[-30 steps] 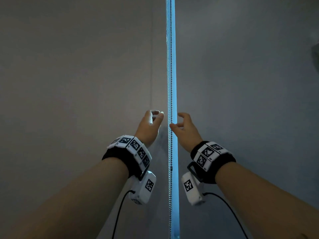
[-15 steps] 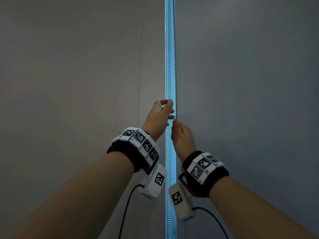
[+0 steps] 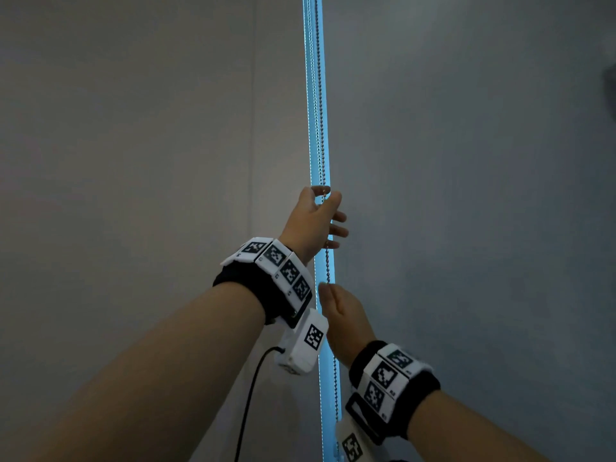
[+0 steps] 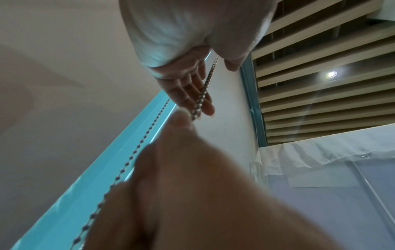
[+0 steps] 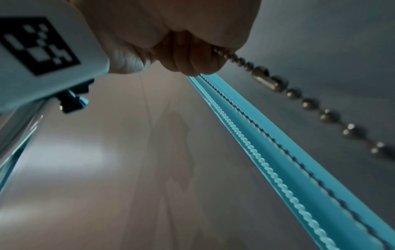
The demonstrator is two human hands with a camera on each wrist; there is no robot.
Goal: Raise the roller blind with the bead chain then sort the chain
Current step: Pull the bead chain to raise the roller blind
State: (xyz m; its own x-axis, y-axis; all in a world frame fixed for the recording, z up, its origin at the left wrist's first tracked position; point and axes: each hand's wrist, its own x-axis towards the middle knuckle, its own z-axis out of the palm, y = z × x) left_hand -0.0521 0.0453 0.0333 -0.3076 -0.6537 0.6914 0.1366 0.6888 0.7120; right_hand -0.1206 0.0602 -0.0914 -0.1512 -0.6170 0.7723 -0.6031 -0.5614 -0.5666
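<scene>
Clearly the bead chain (image 3: 320,135), hanging in the lit gap beside the roller blind (image 3: 466,195), is thin, limp and slippery, so the left hand (image 3: 315,221) pinches it high while the right hand (image 3: 346,316) nips it just below, best between 2 beads

Pretty tight here: the metal bead chain (image 3: 320,128) hangs right against the grey blind fabric (image 3: 466,195). The left hand (image 3: 315,221) sits directly above the right hand (image 3: 346,318), probably blocking it going up.

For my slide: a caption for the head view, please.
Left hand above right hand, both holding the bead chain.
</scene>
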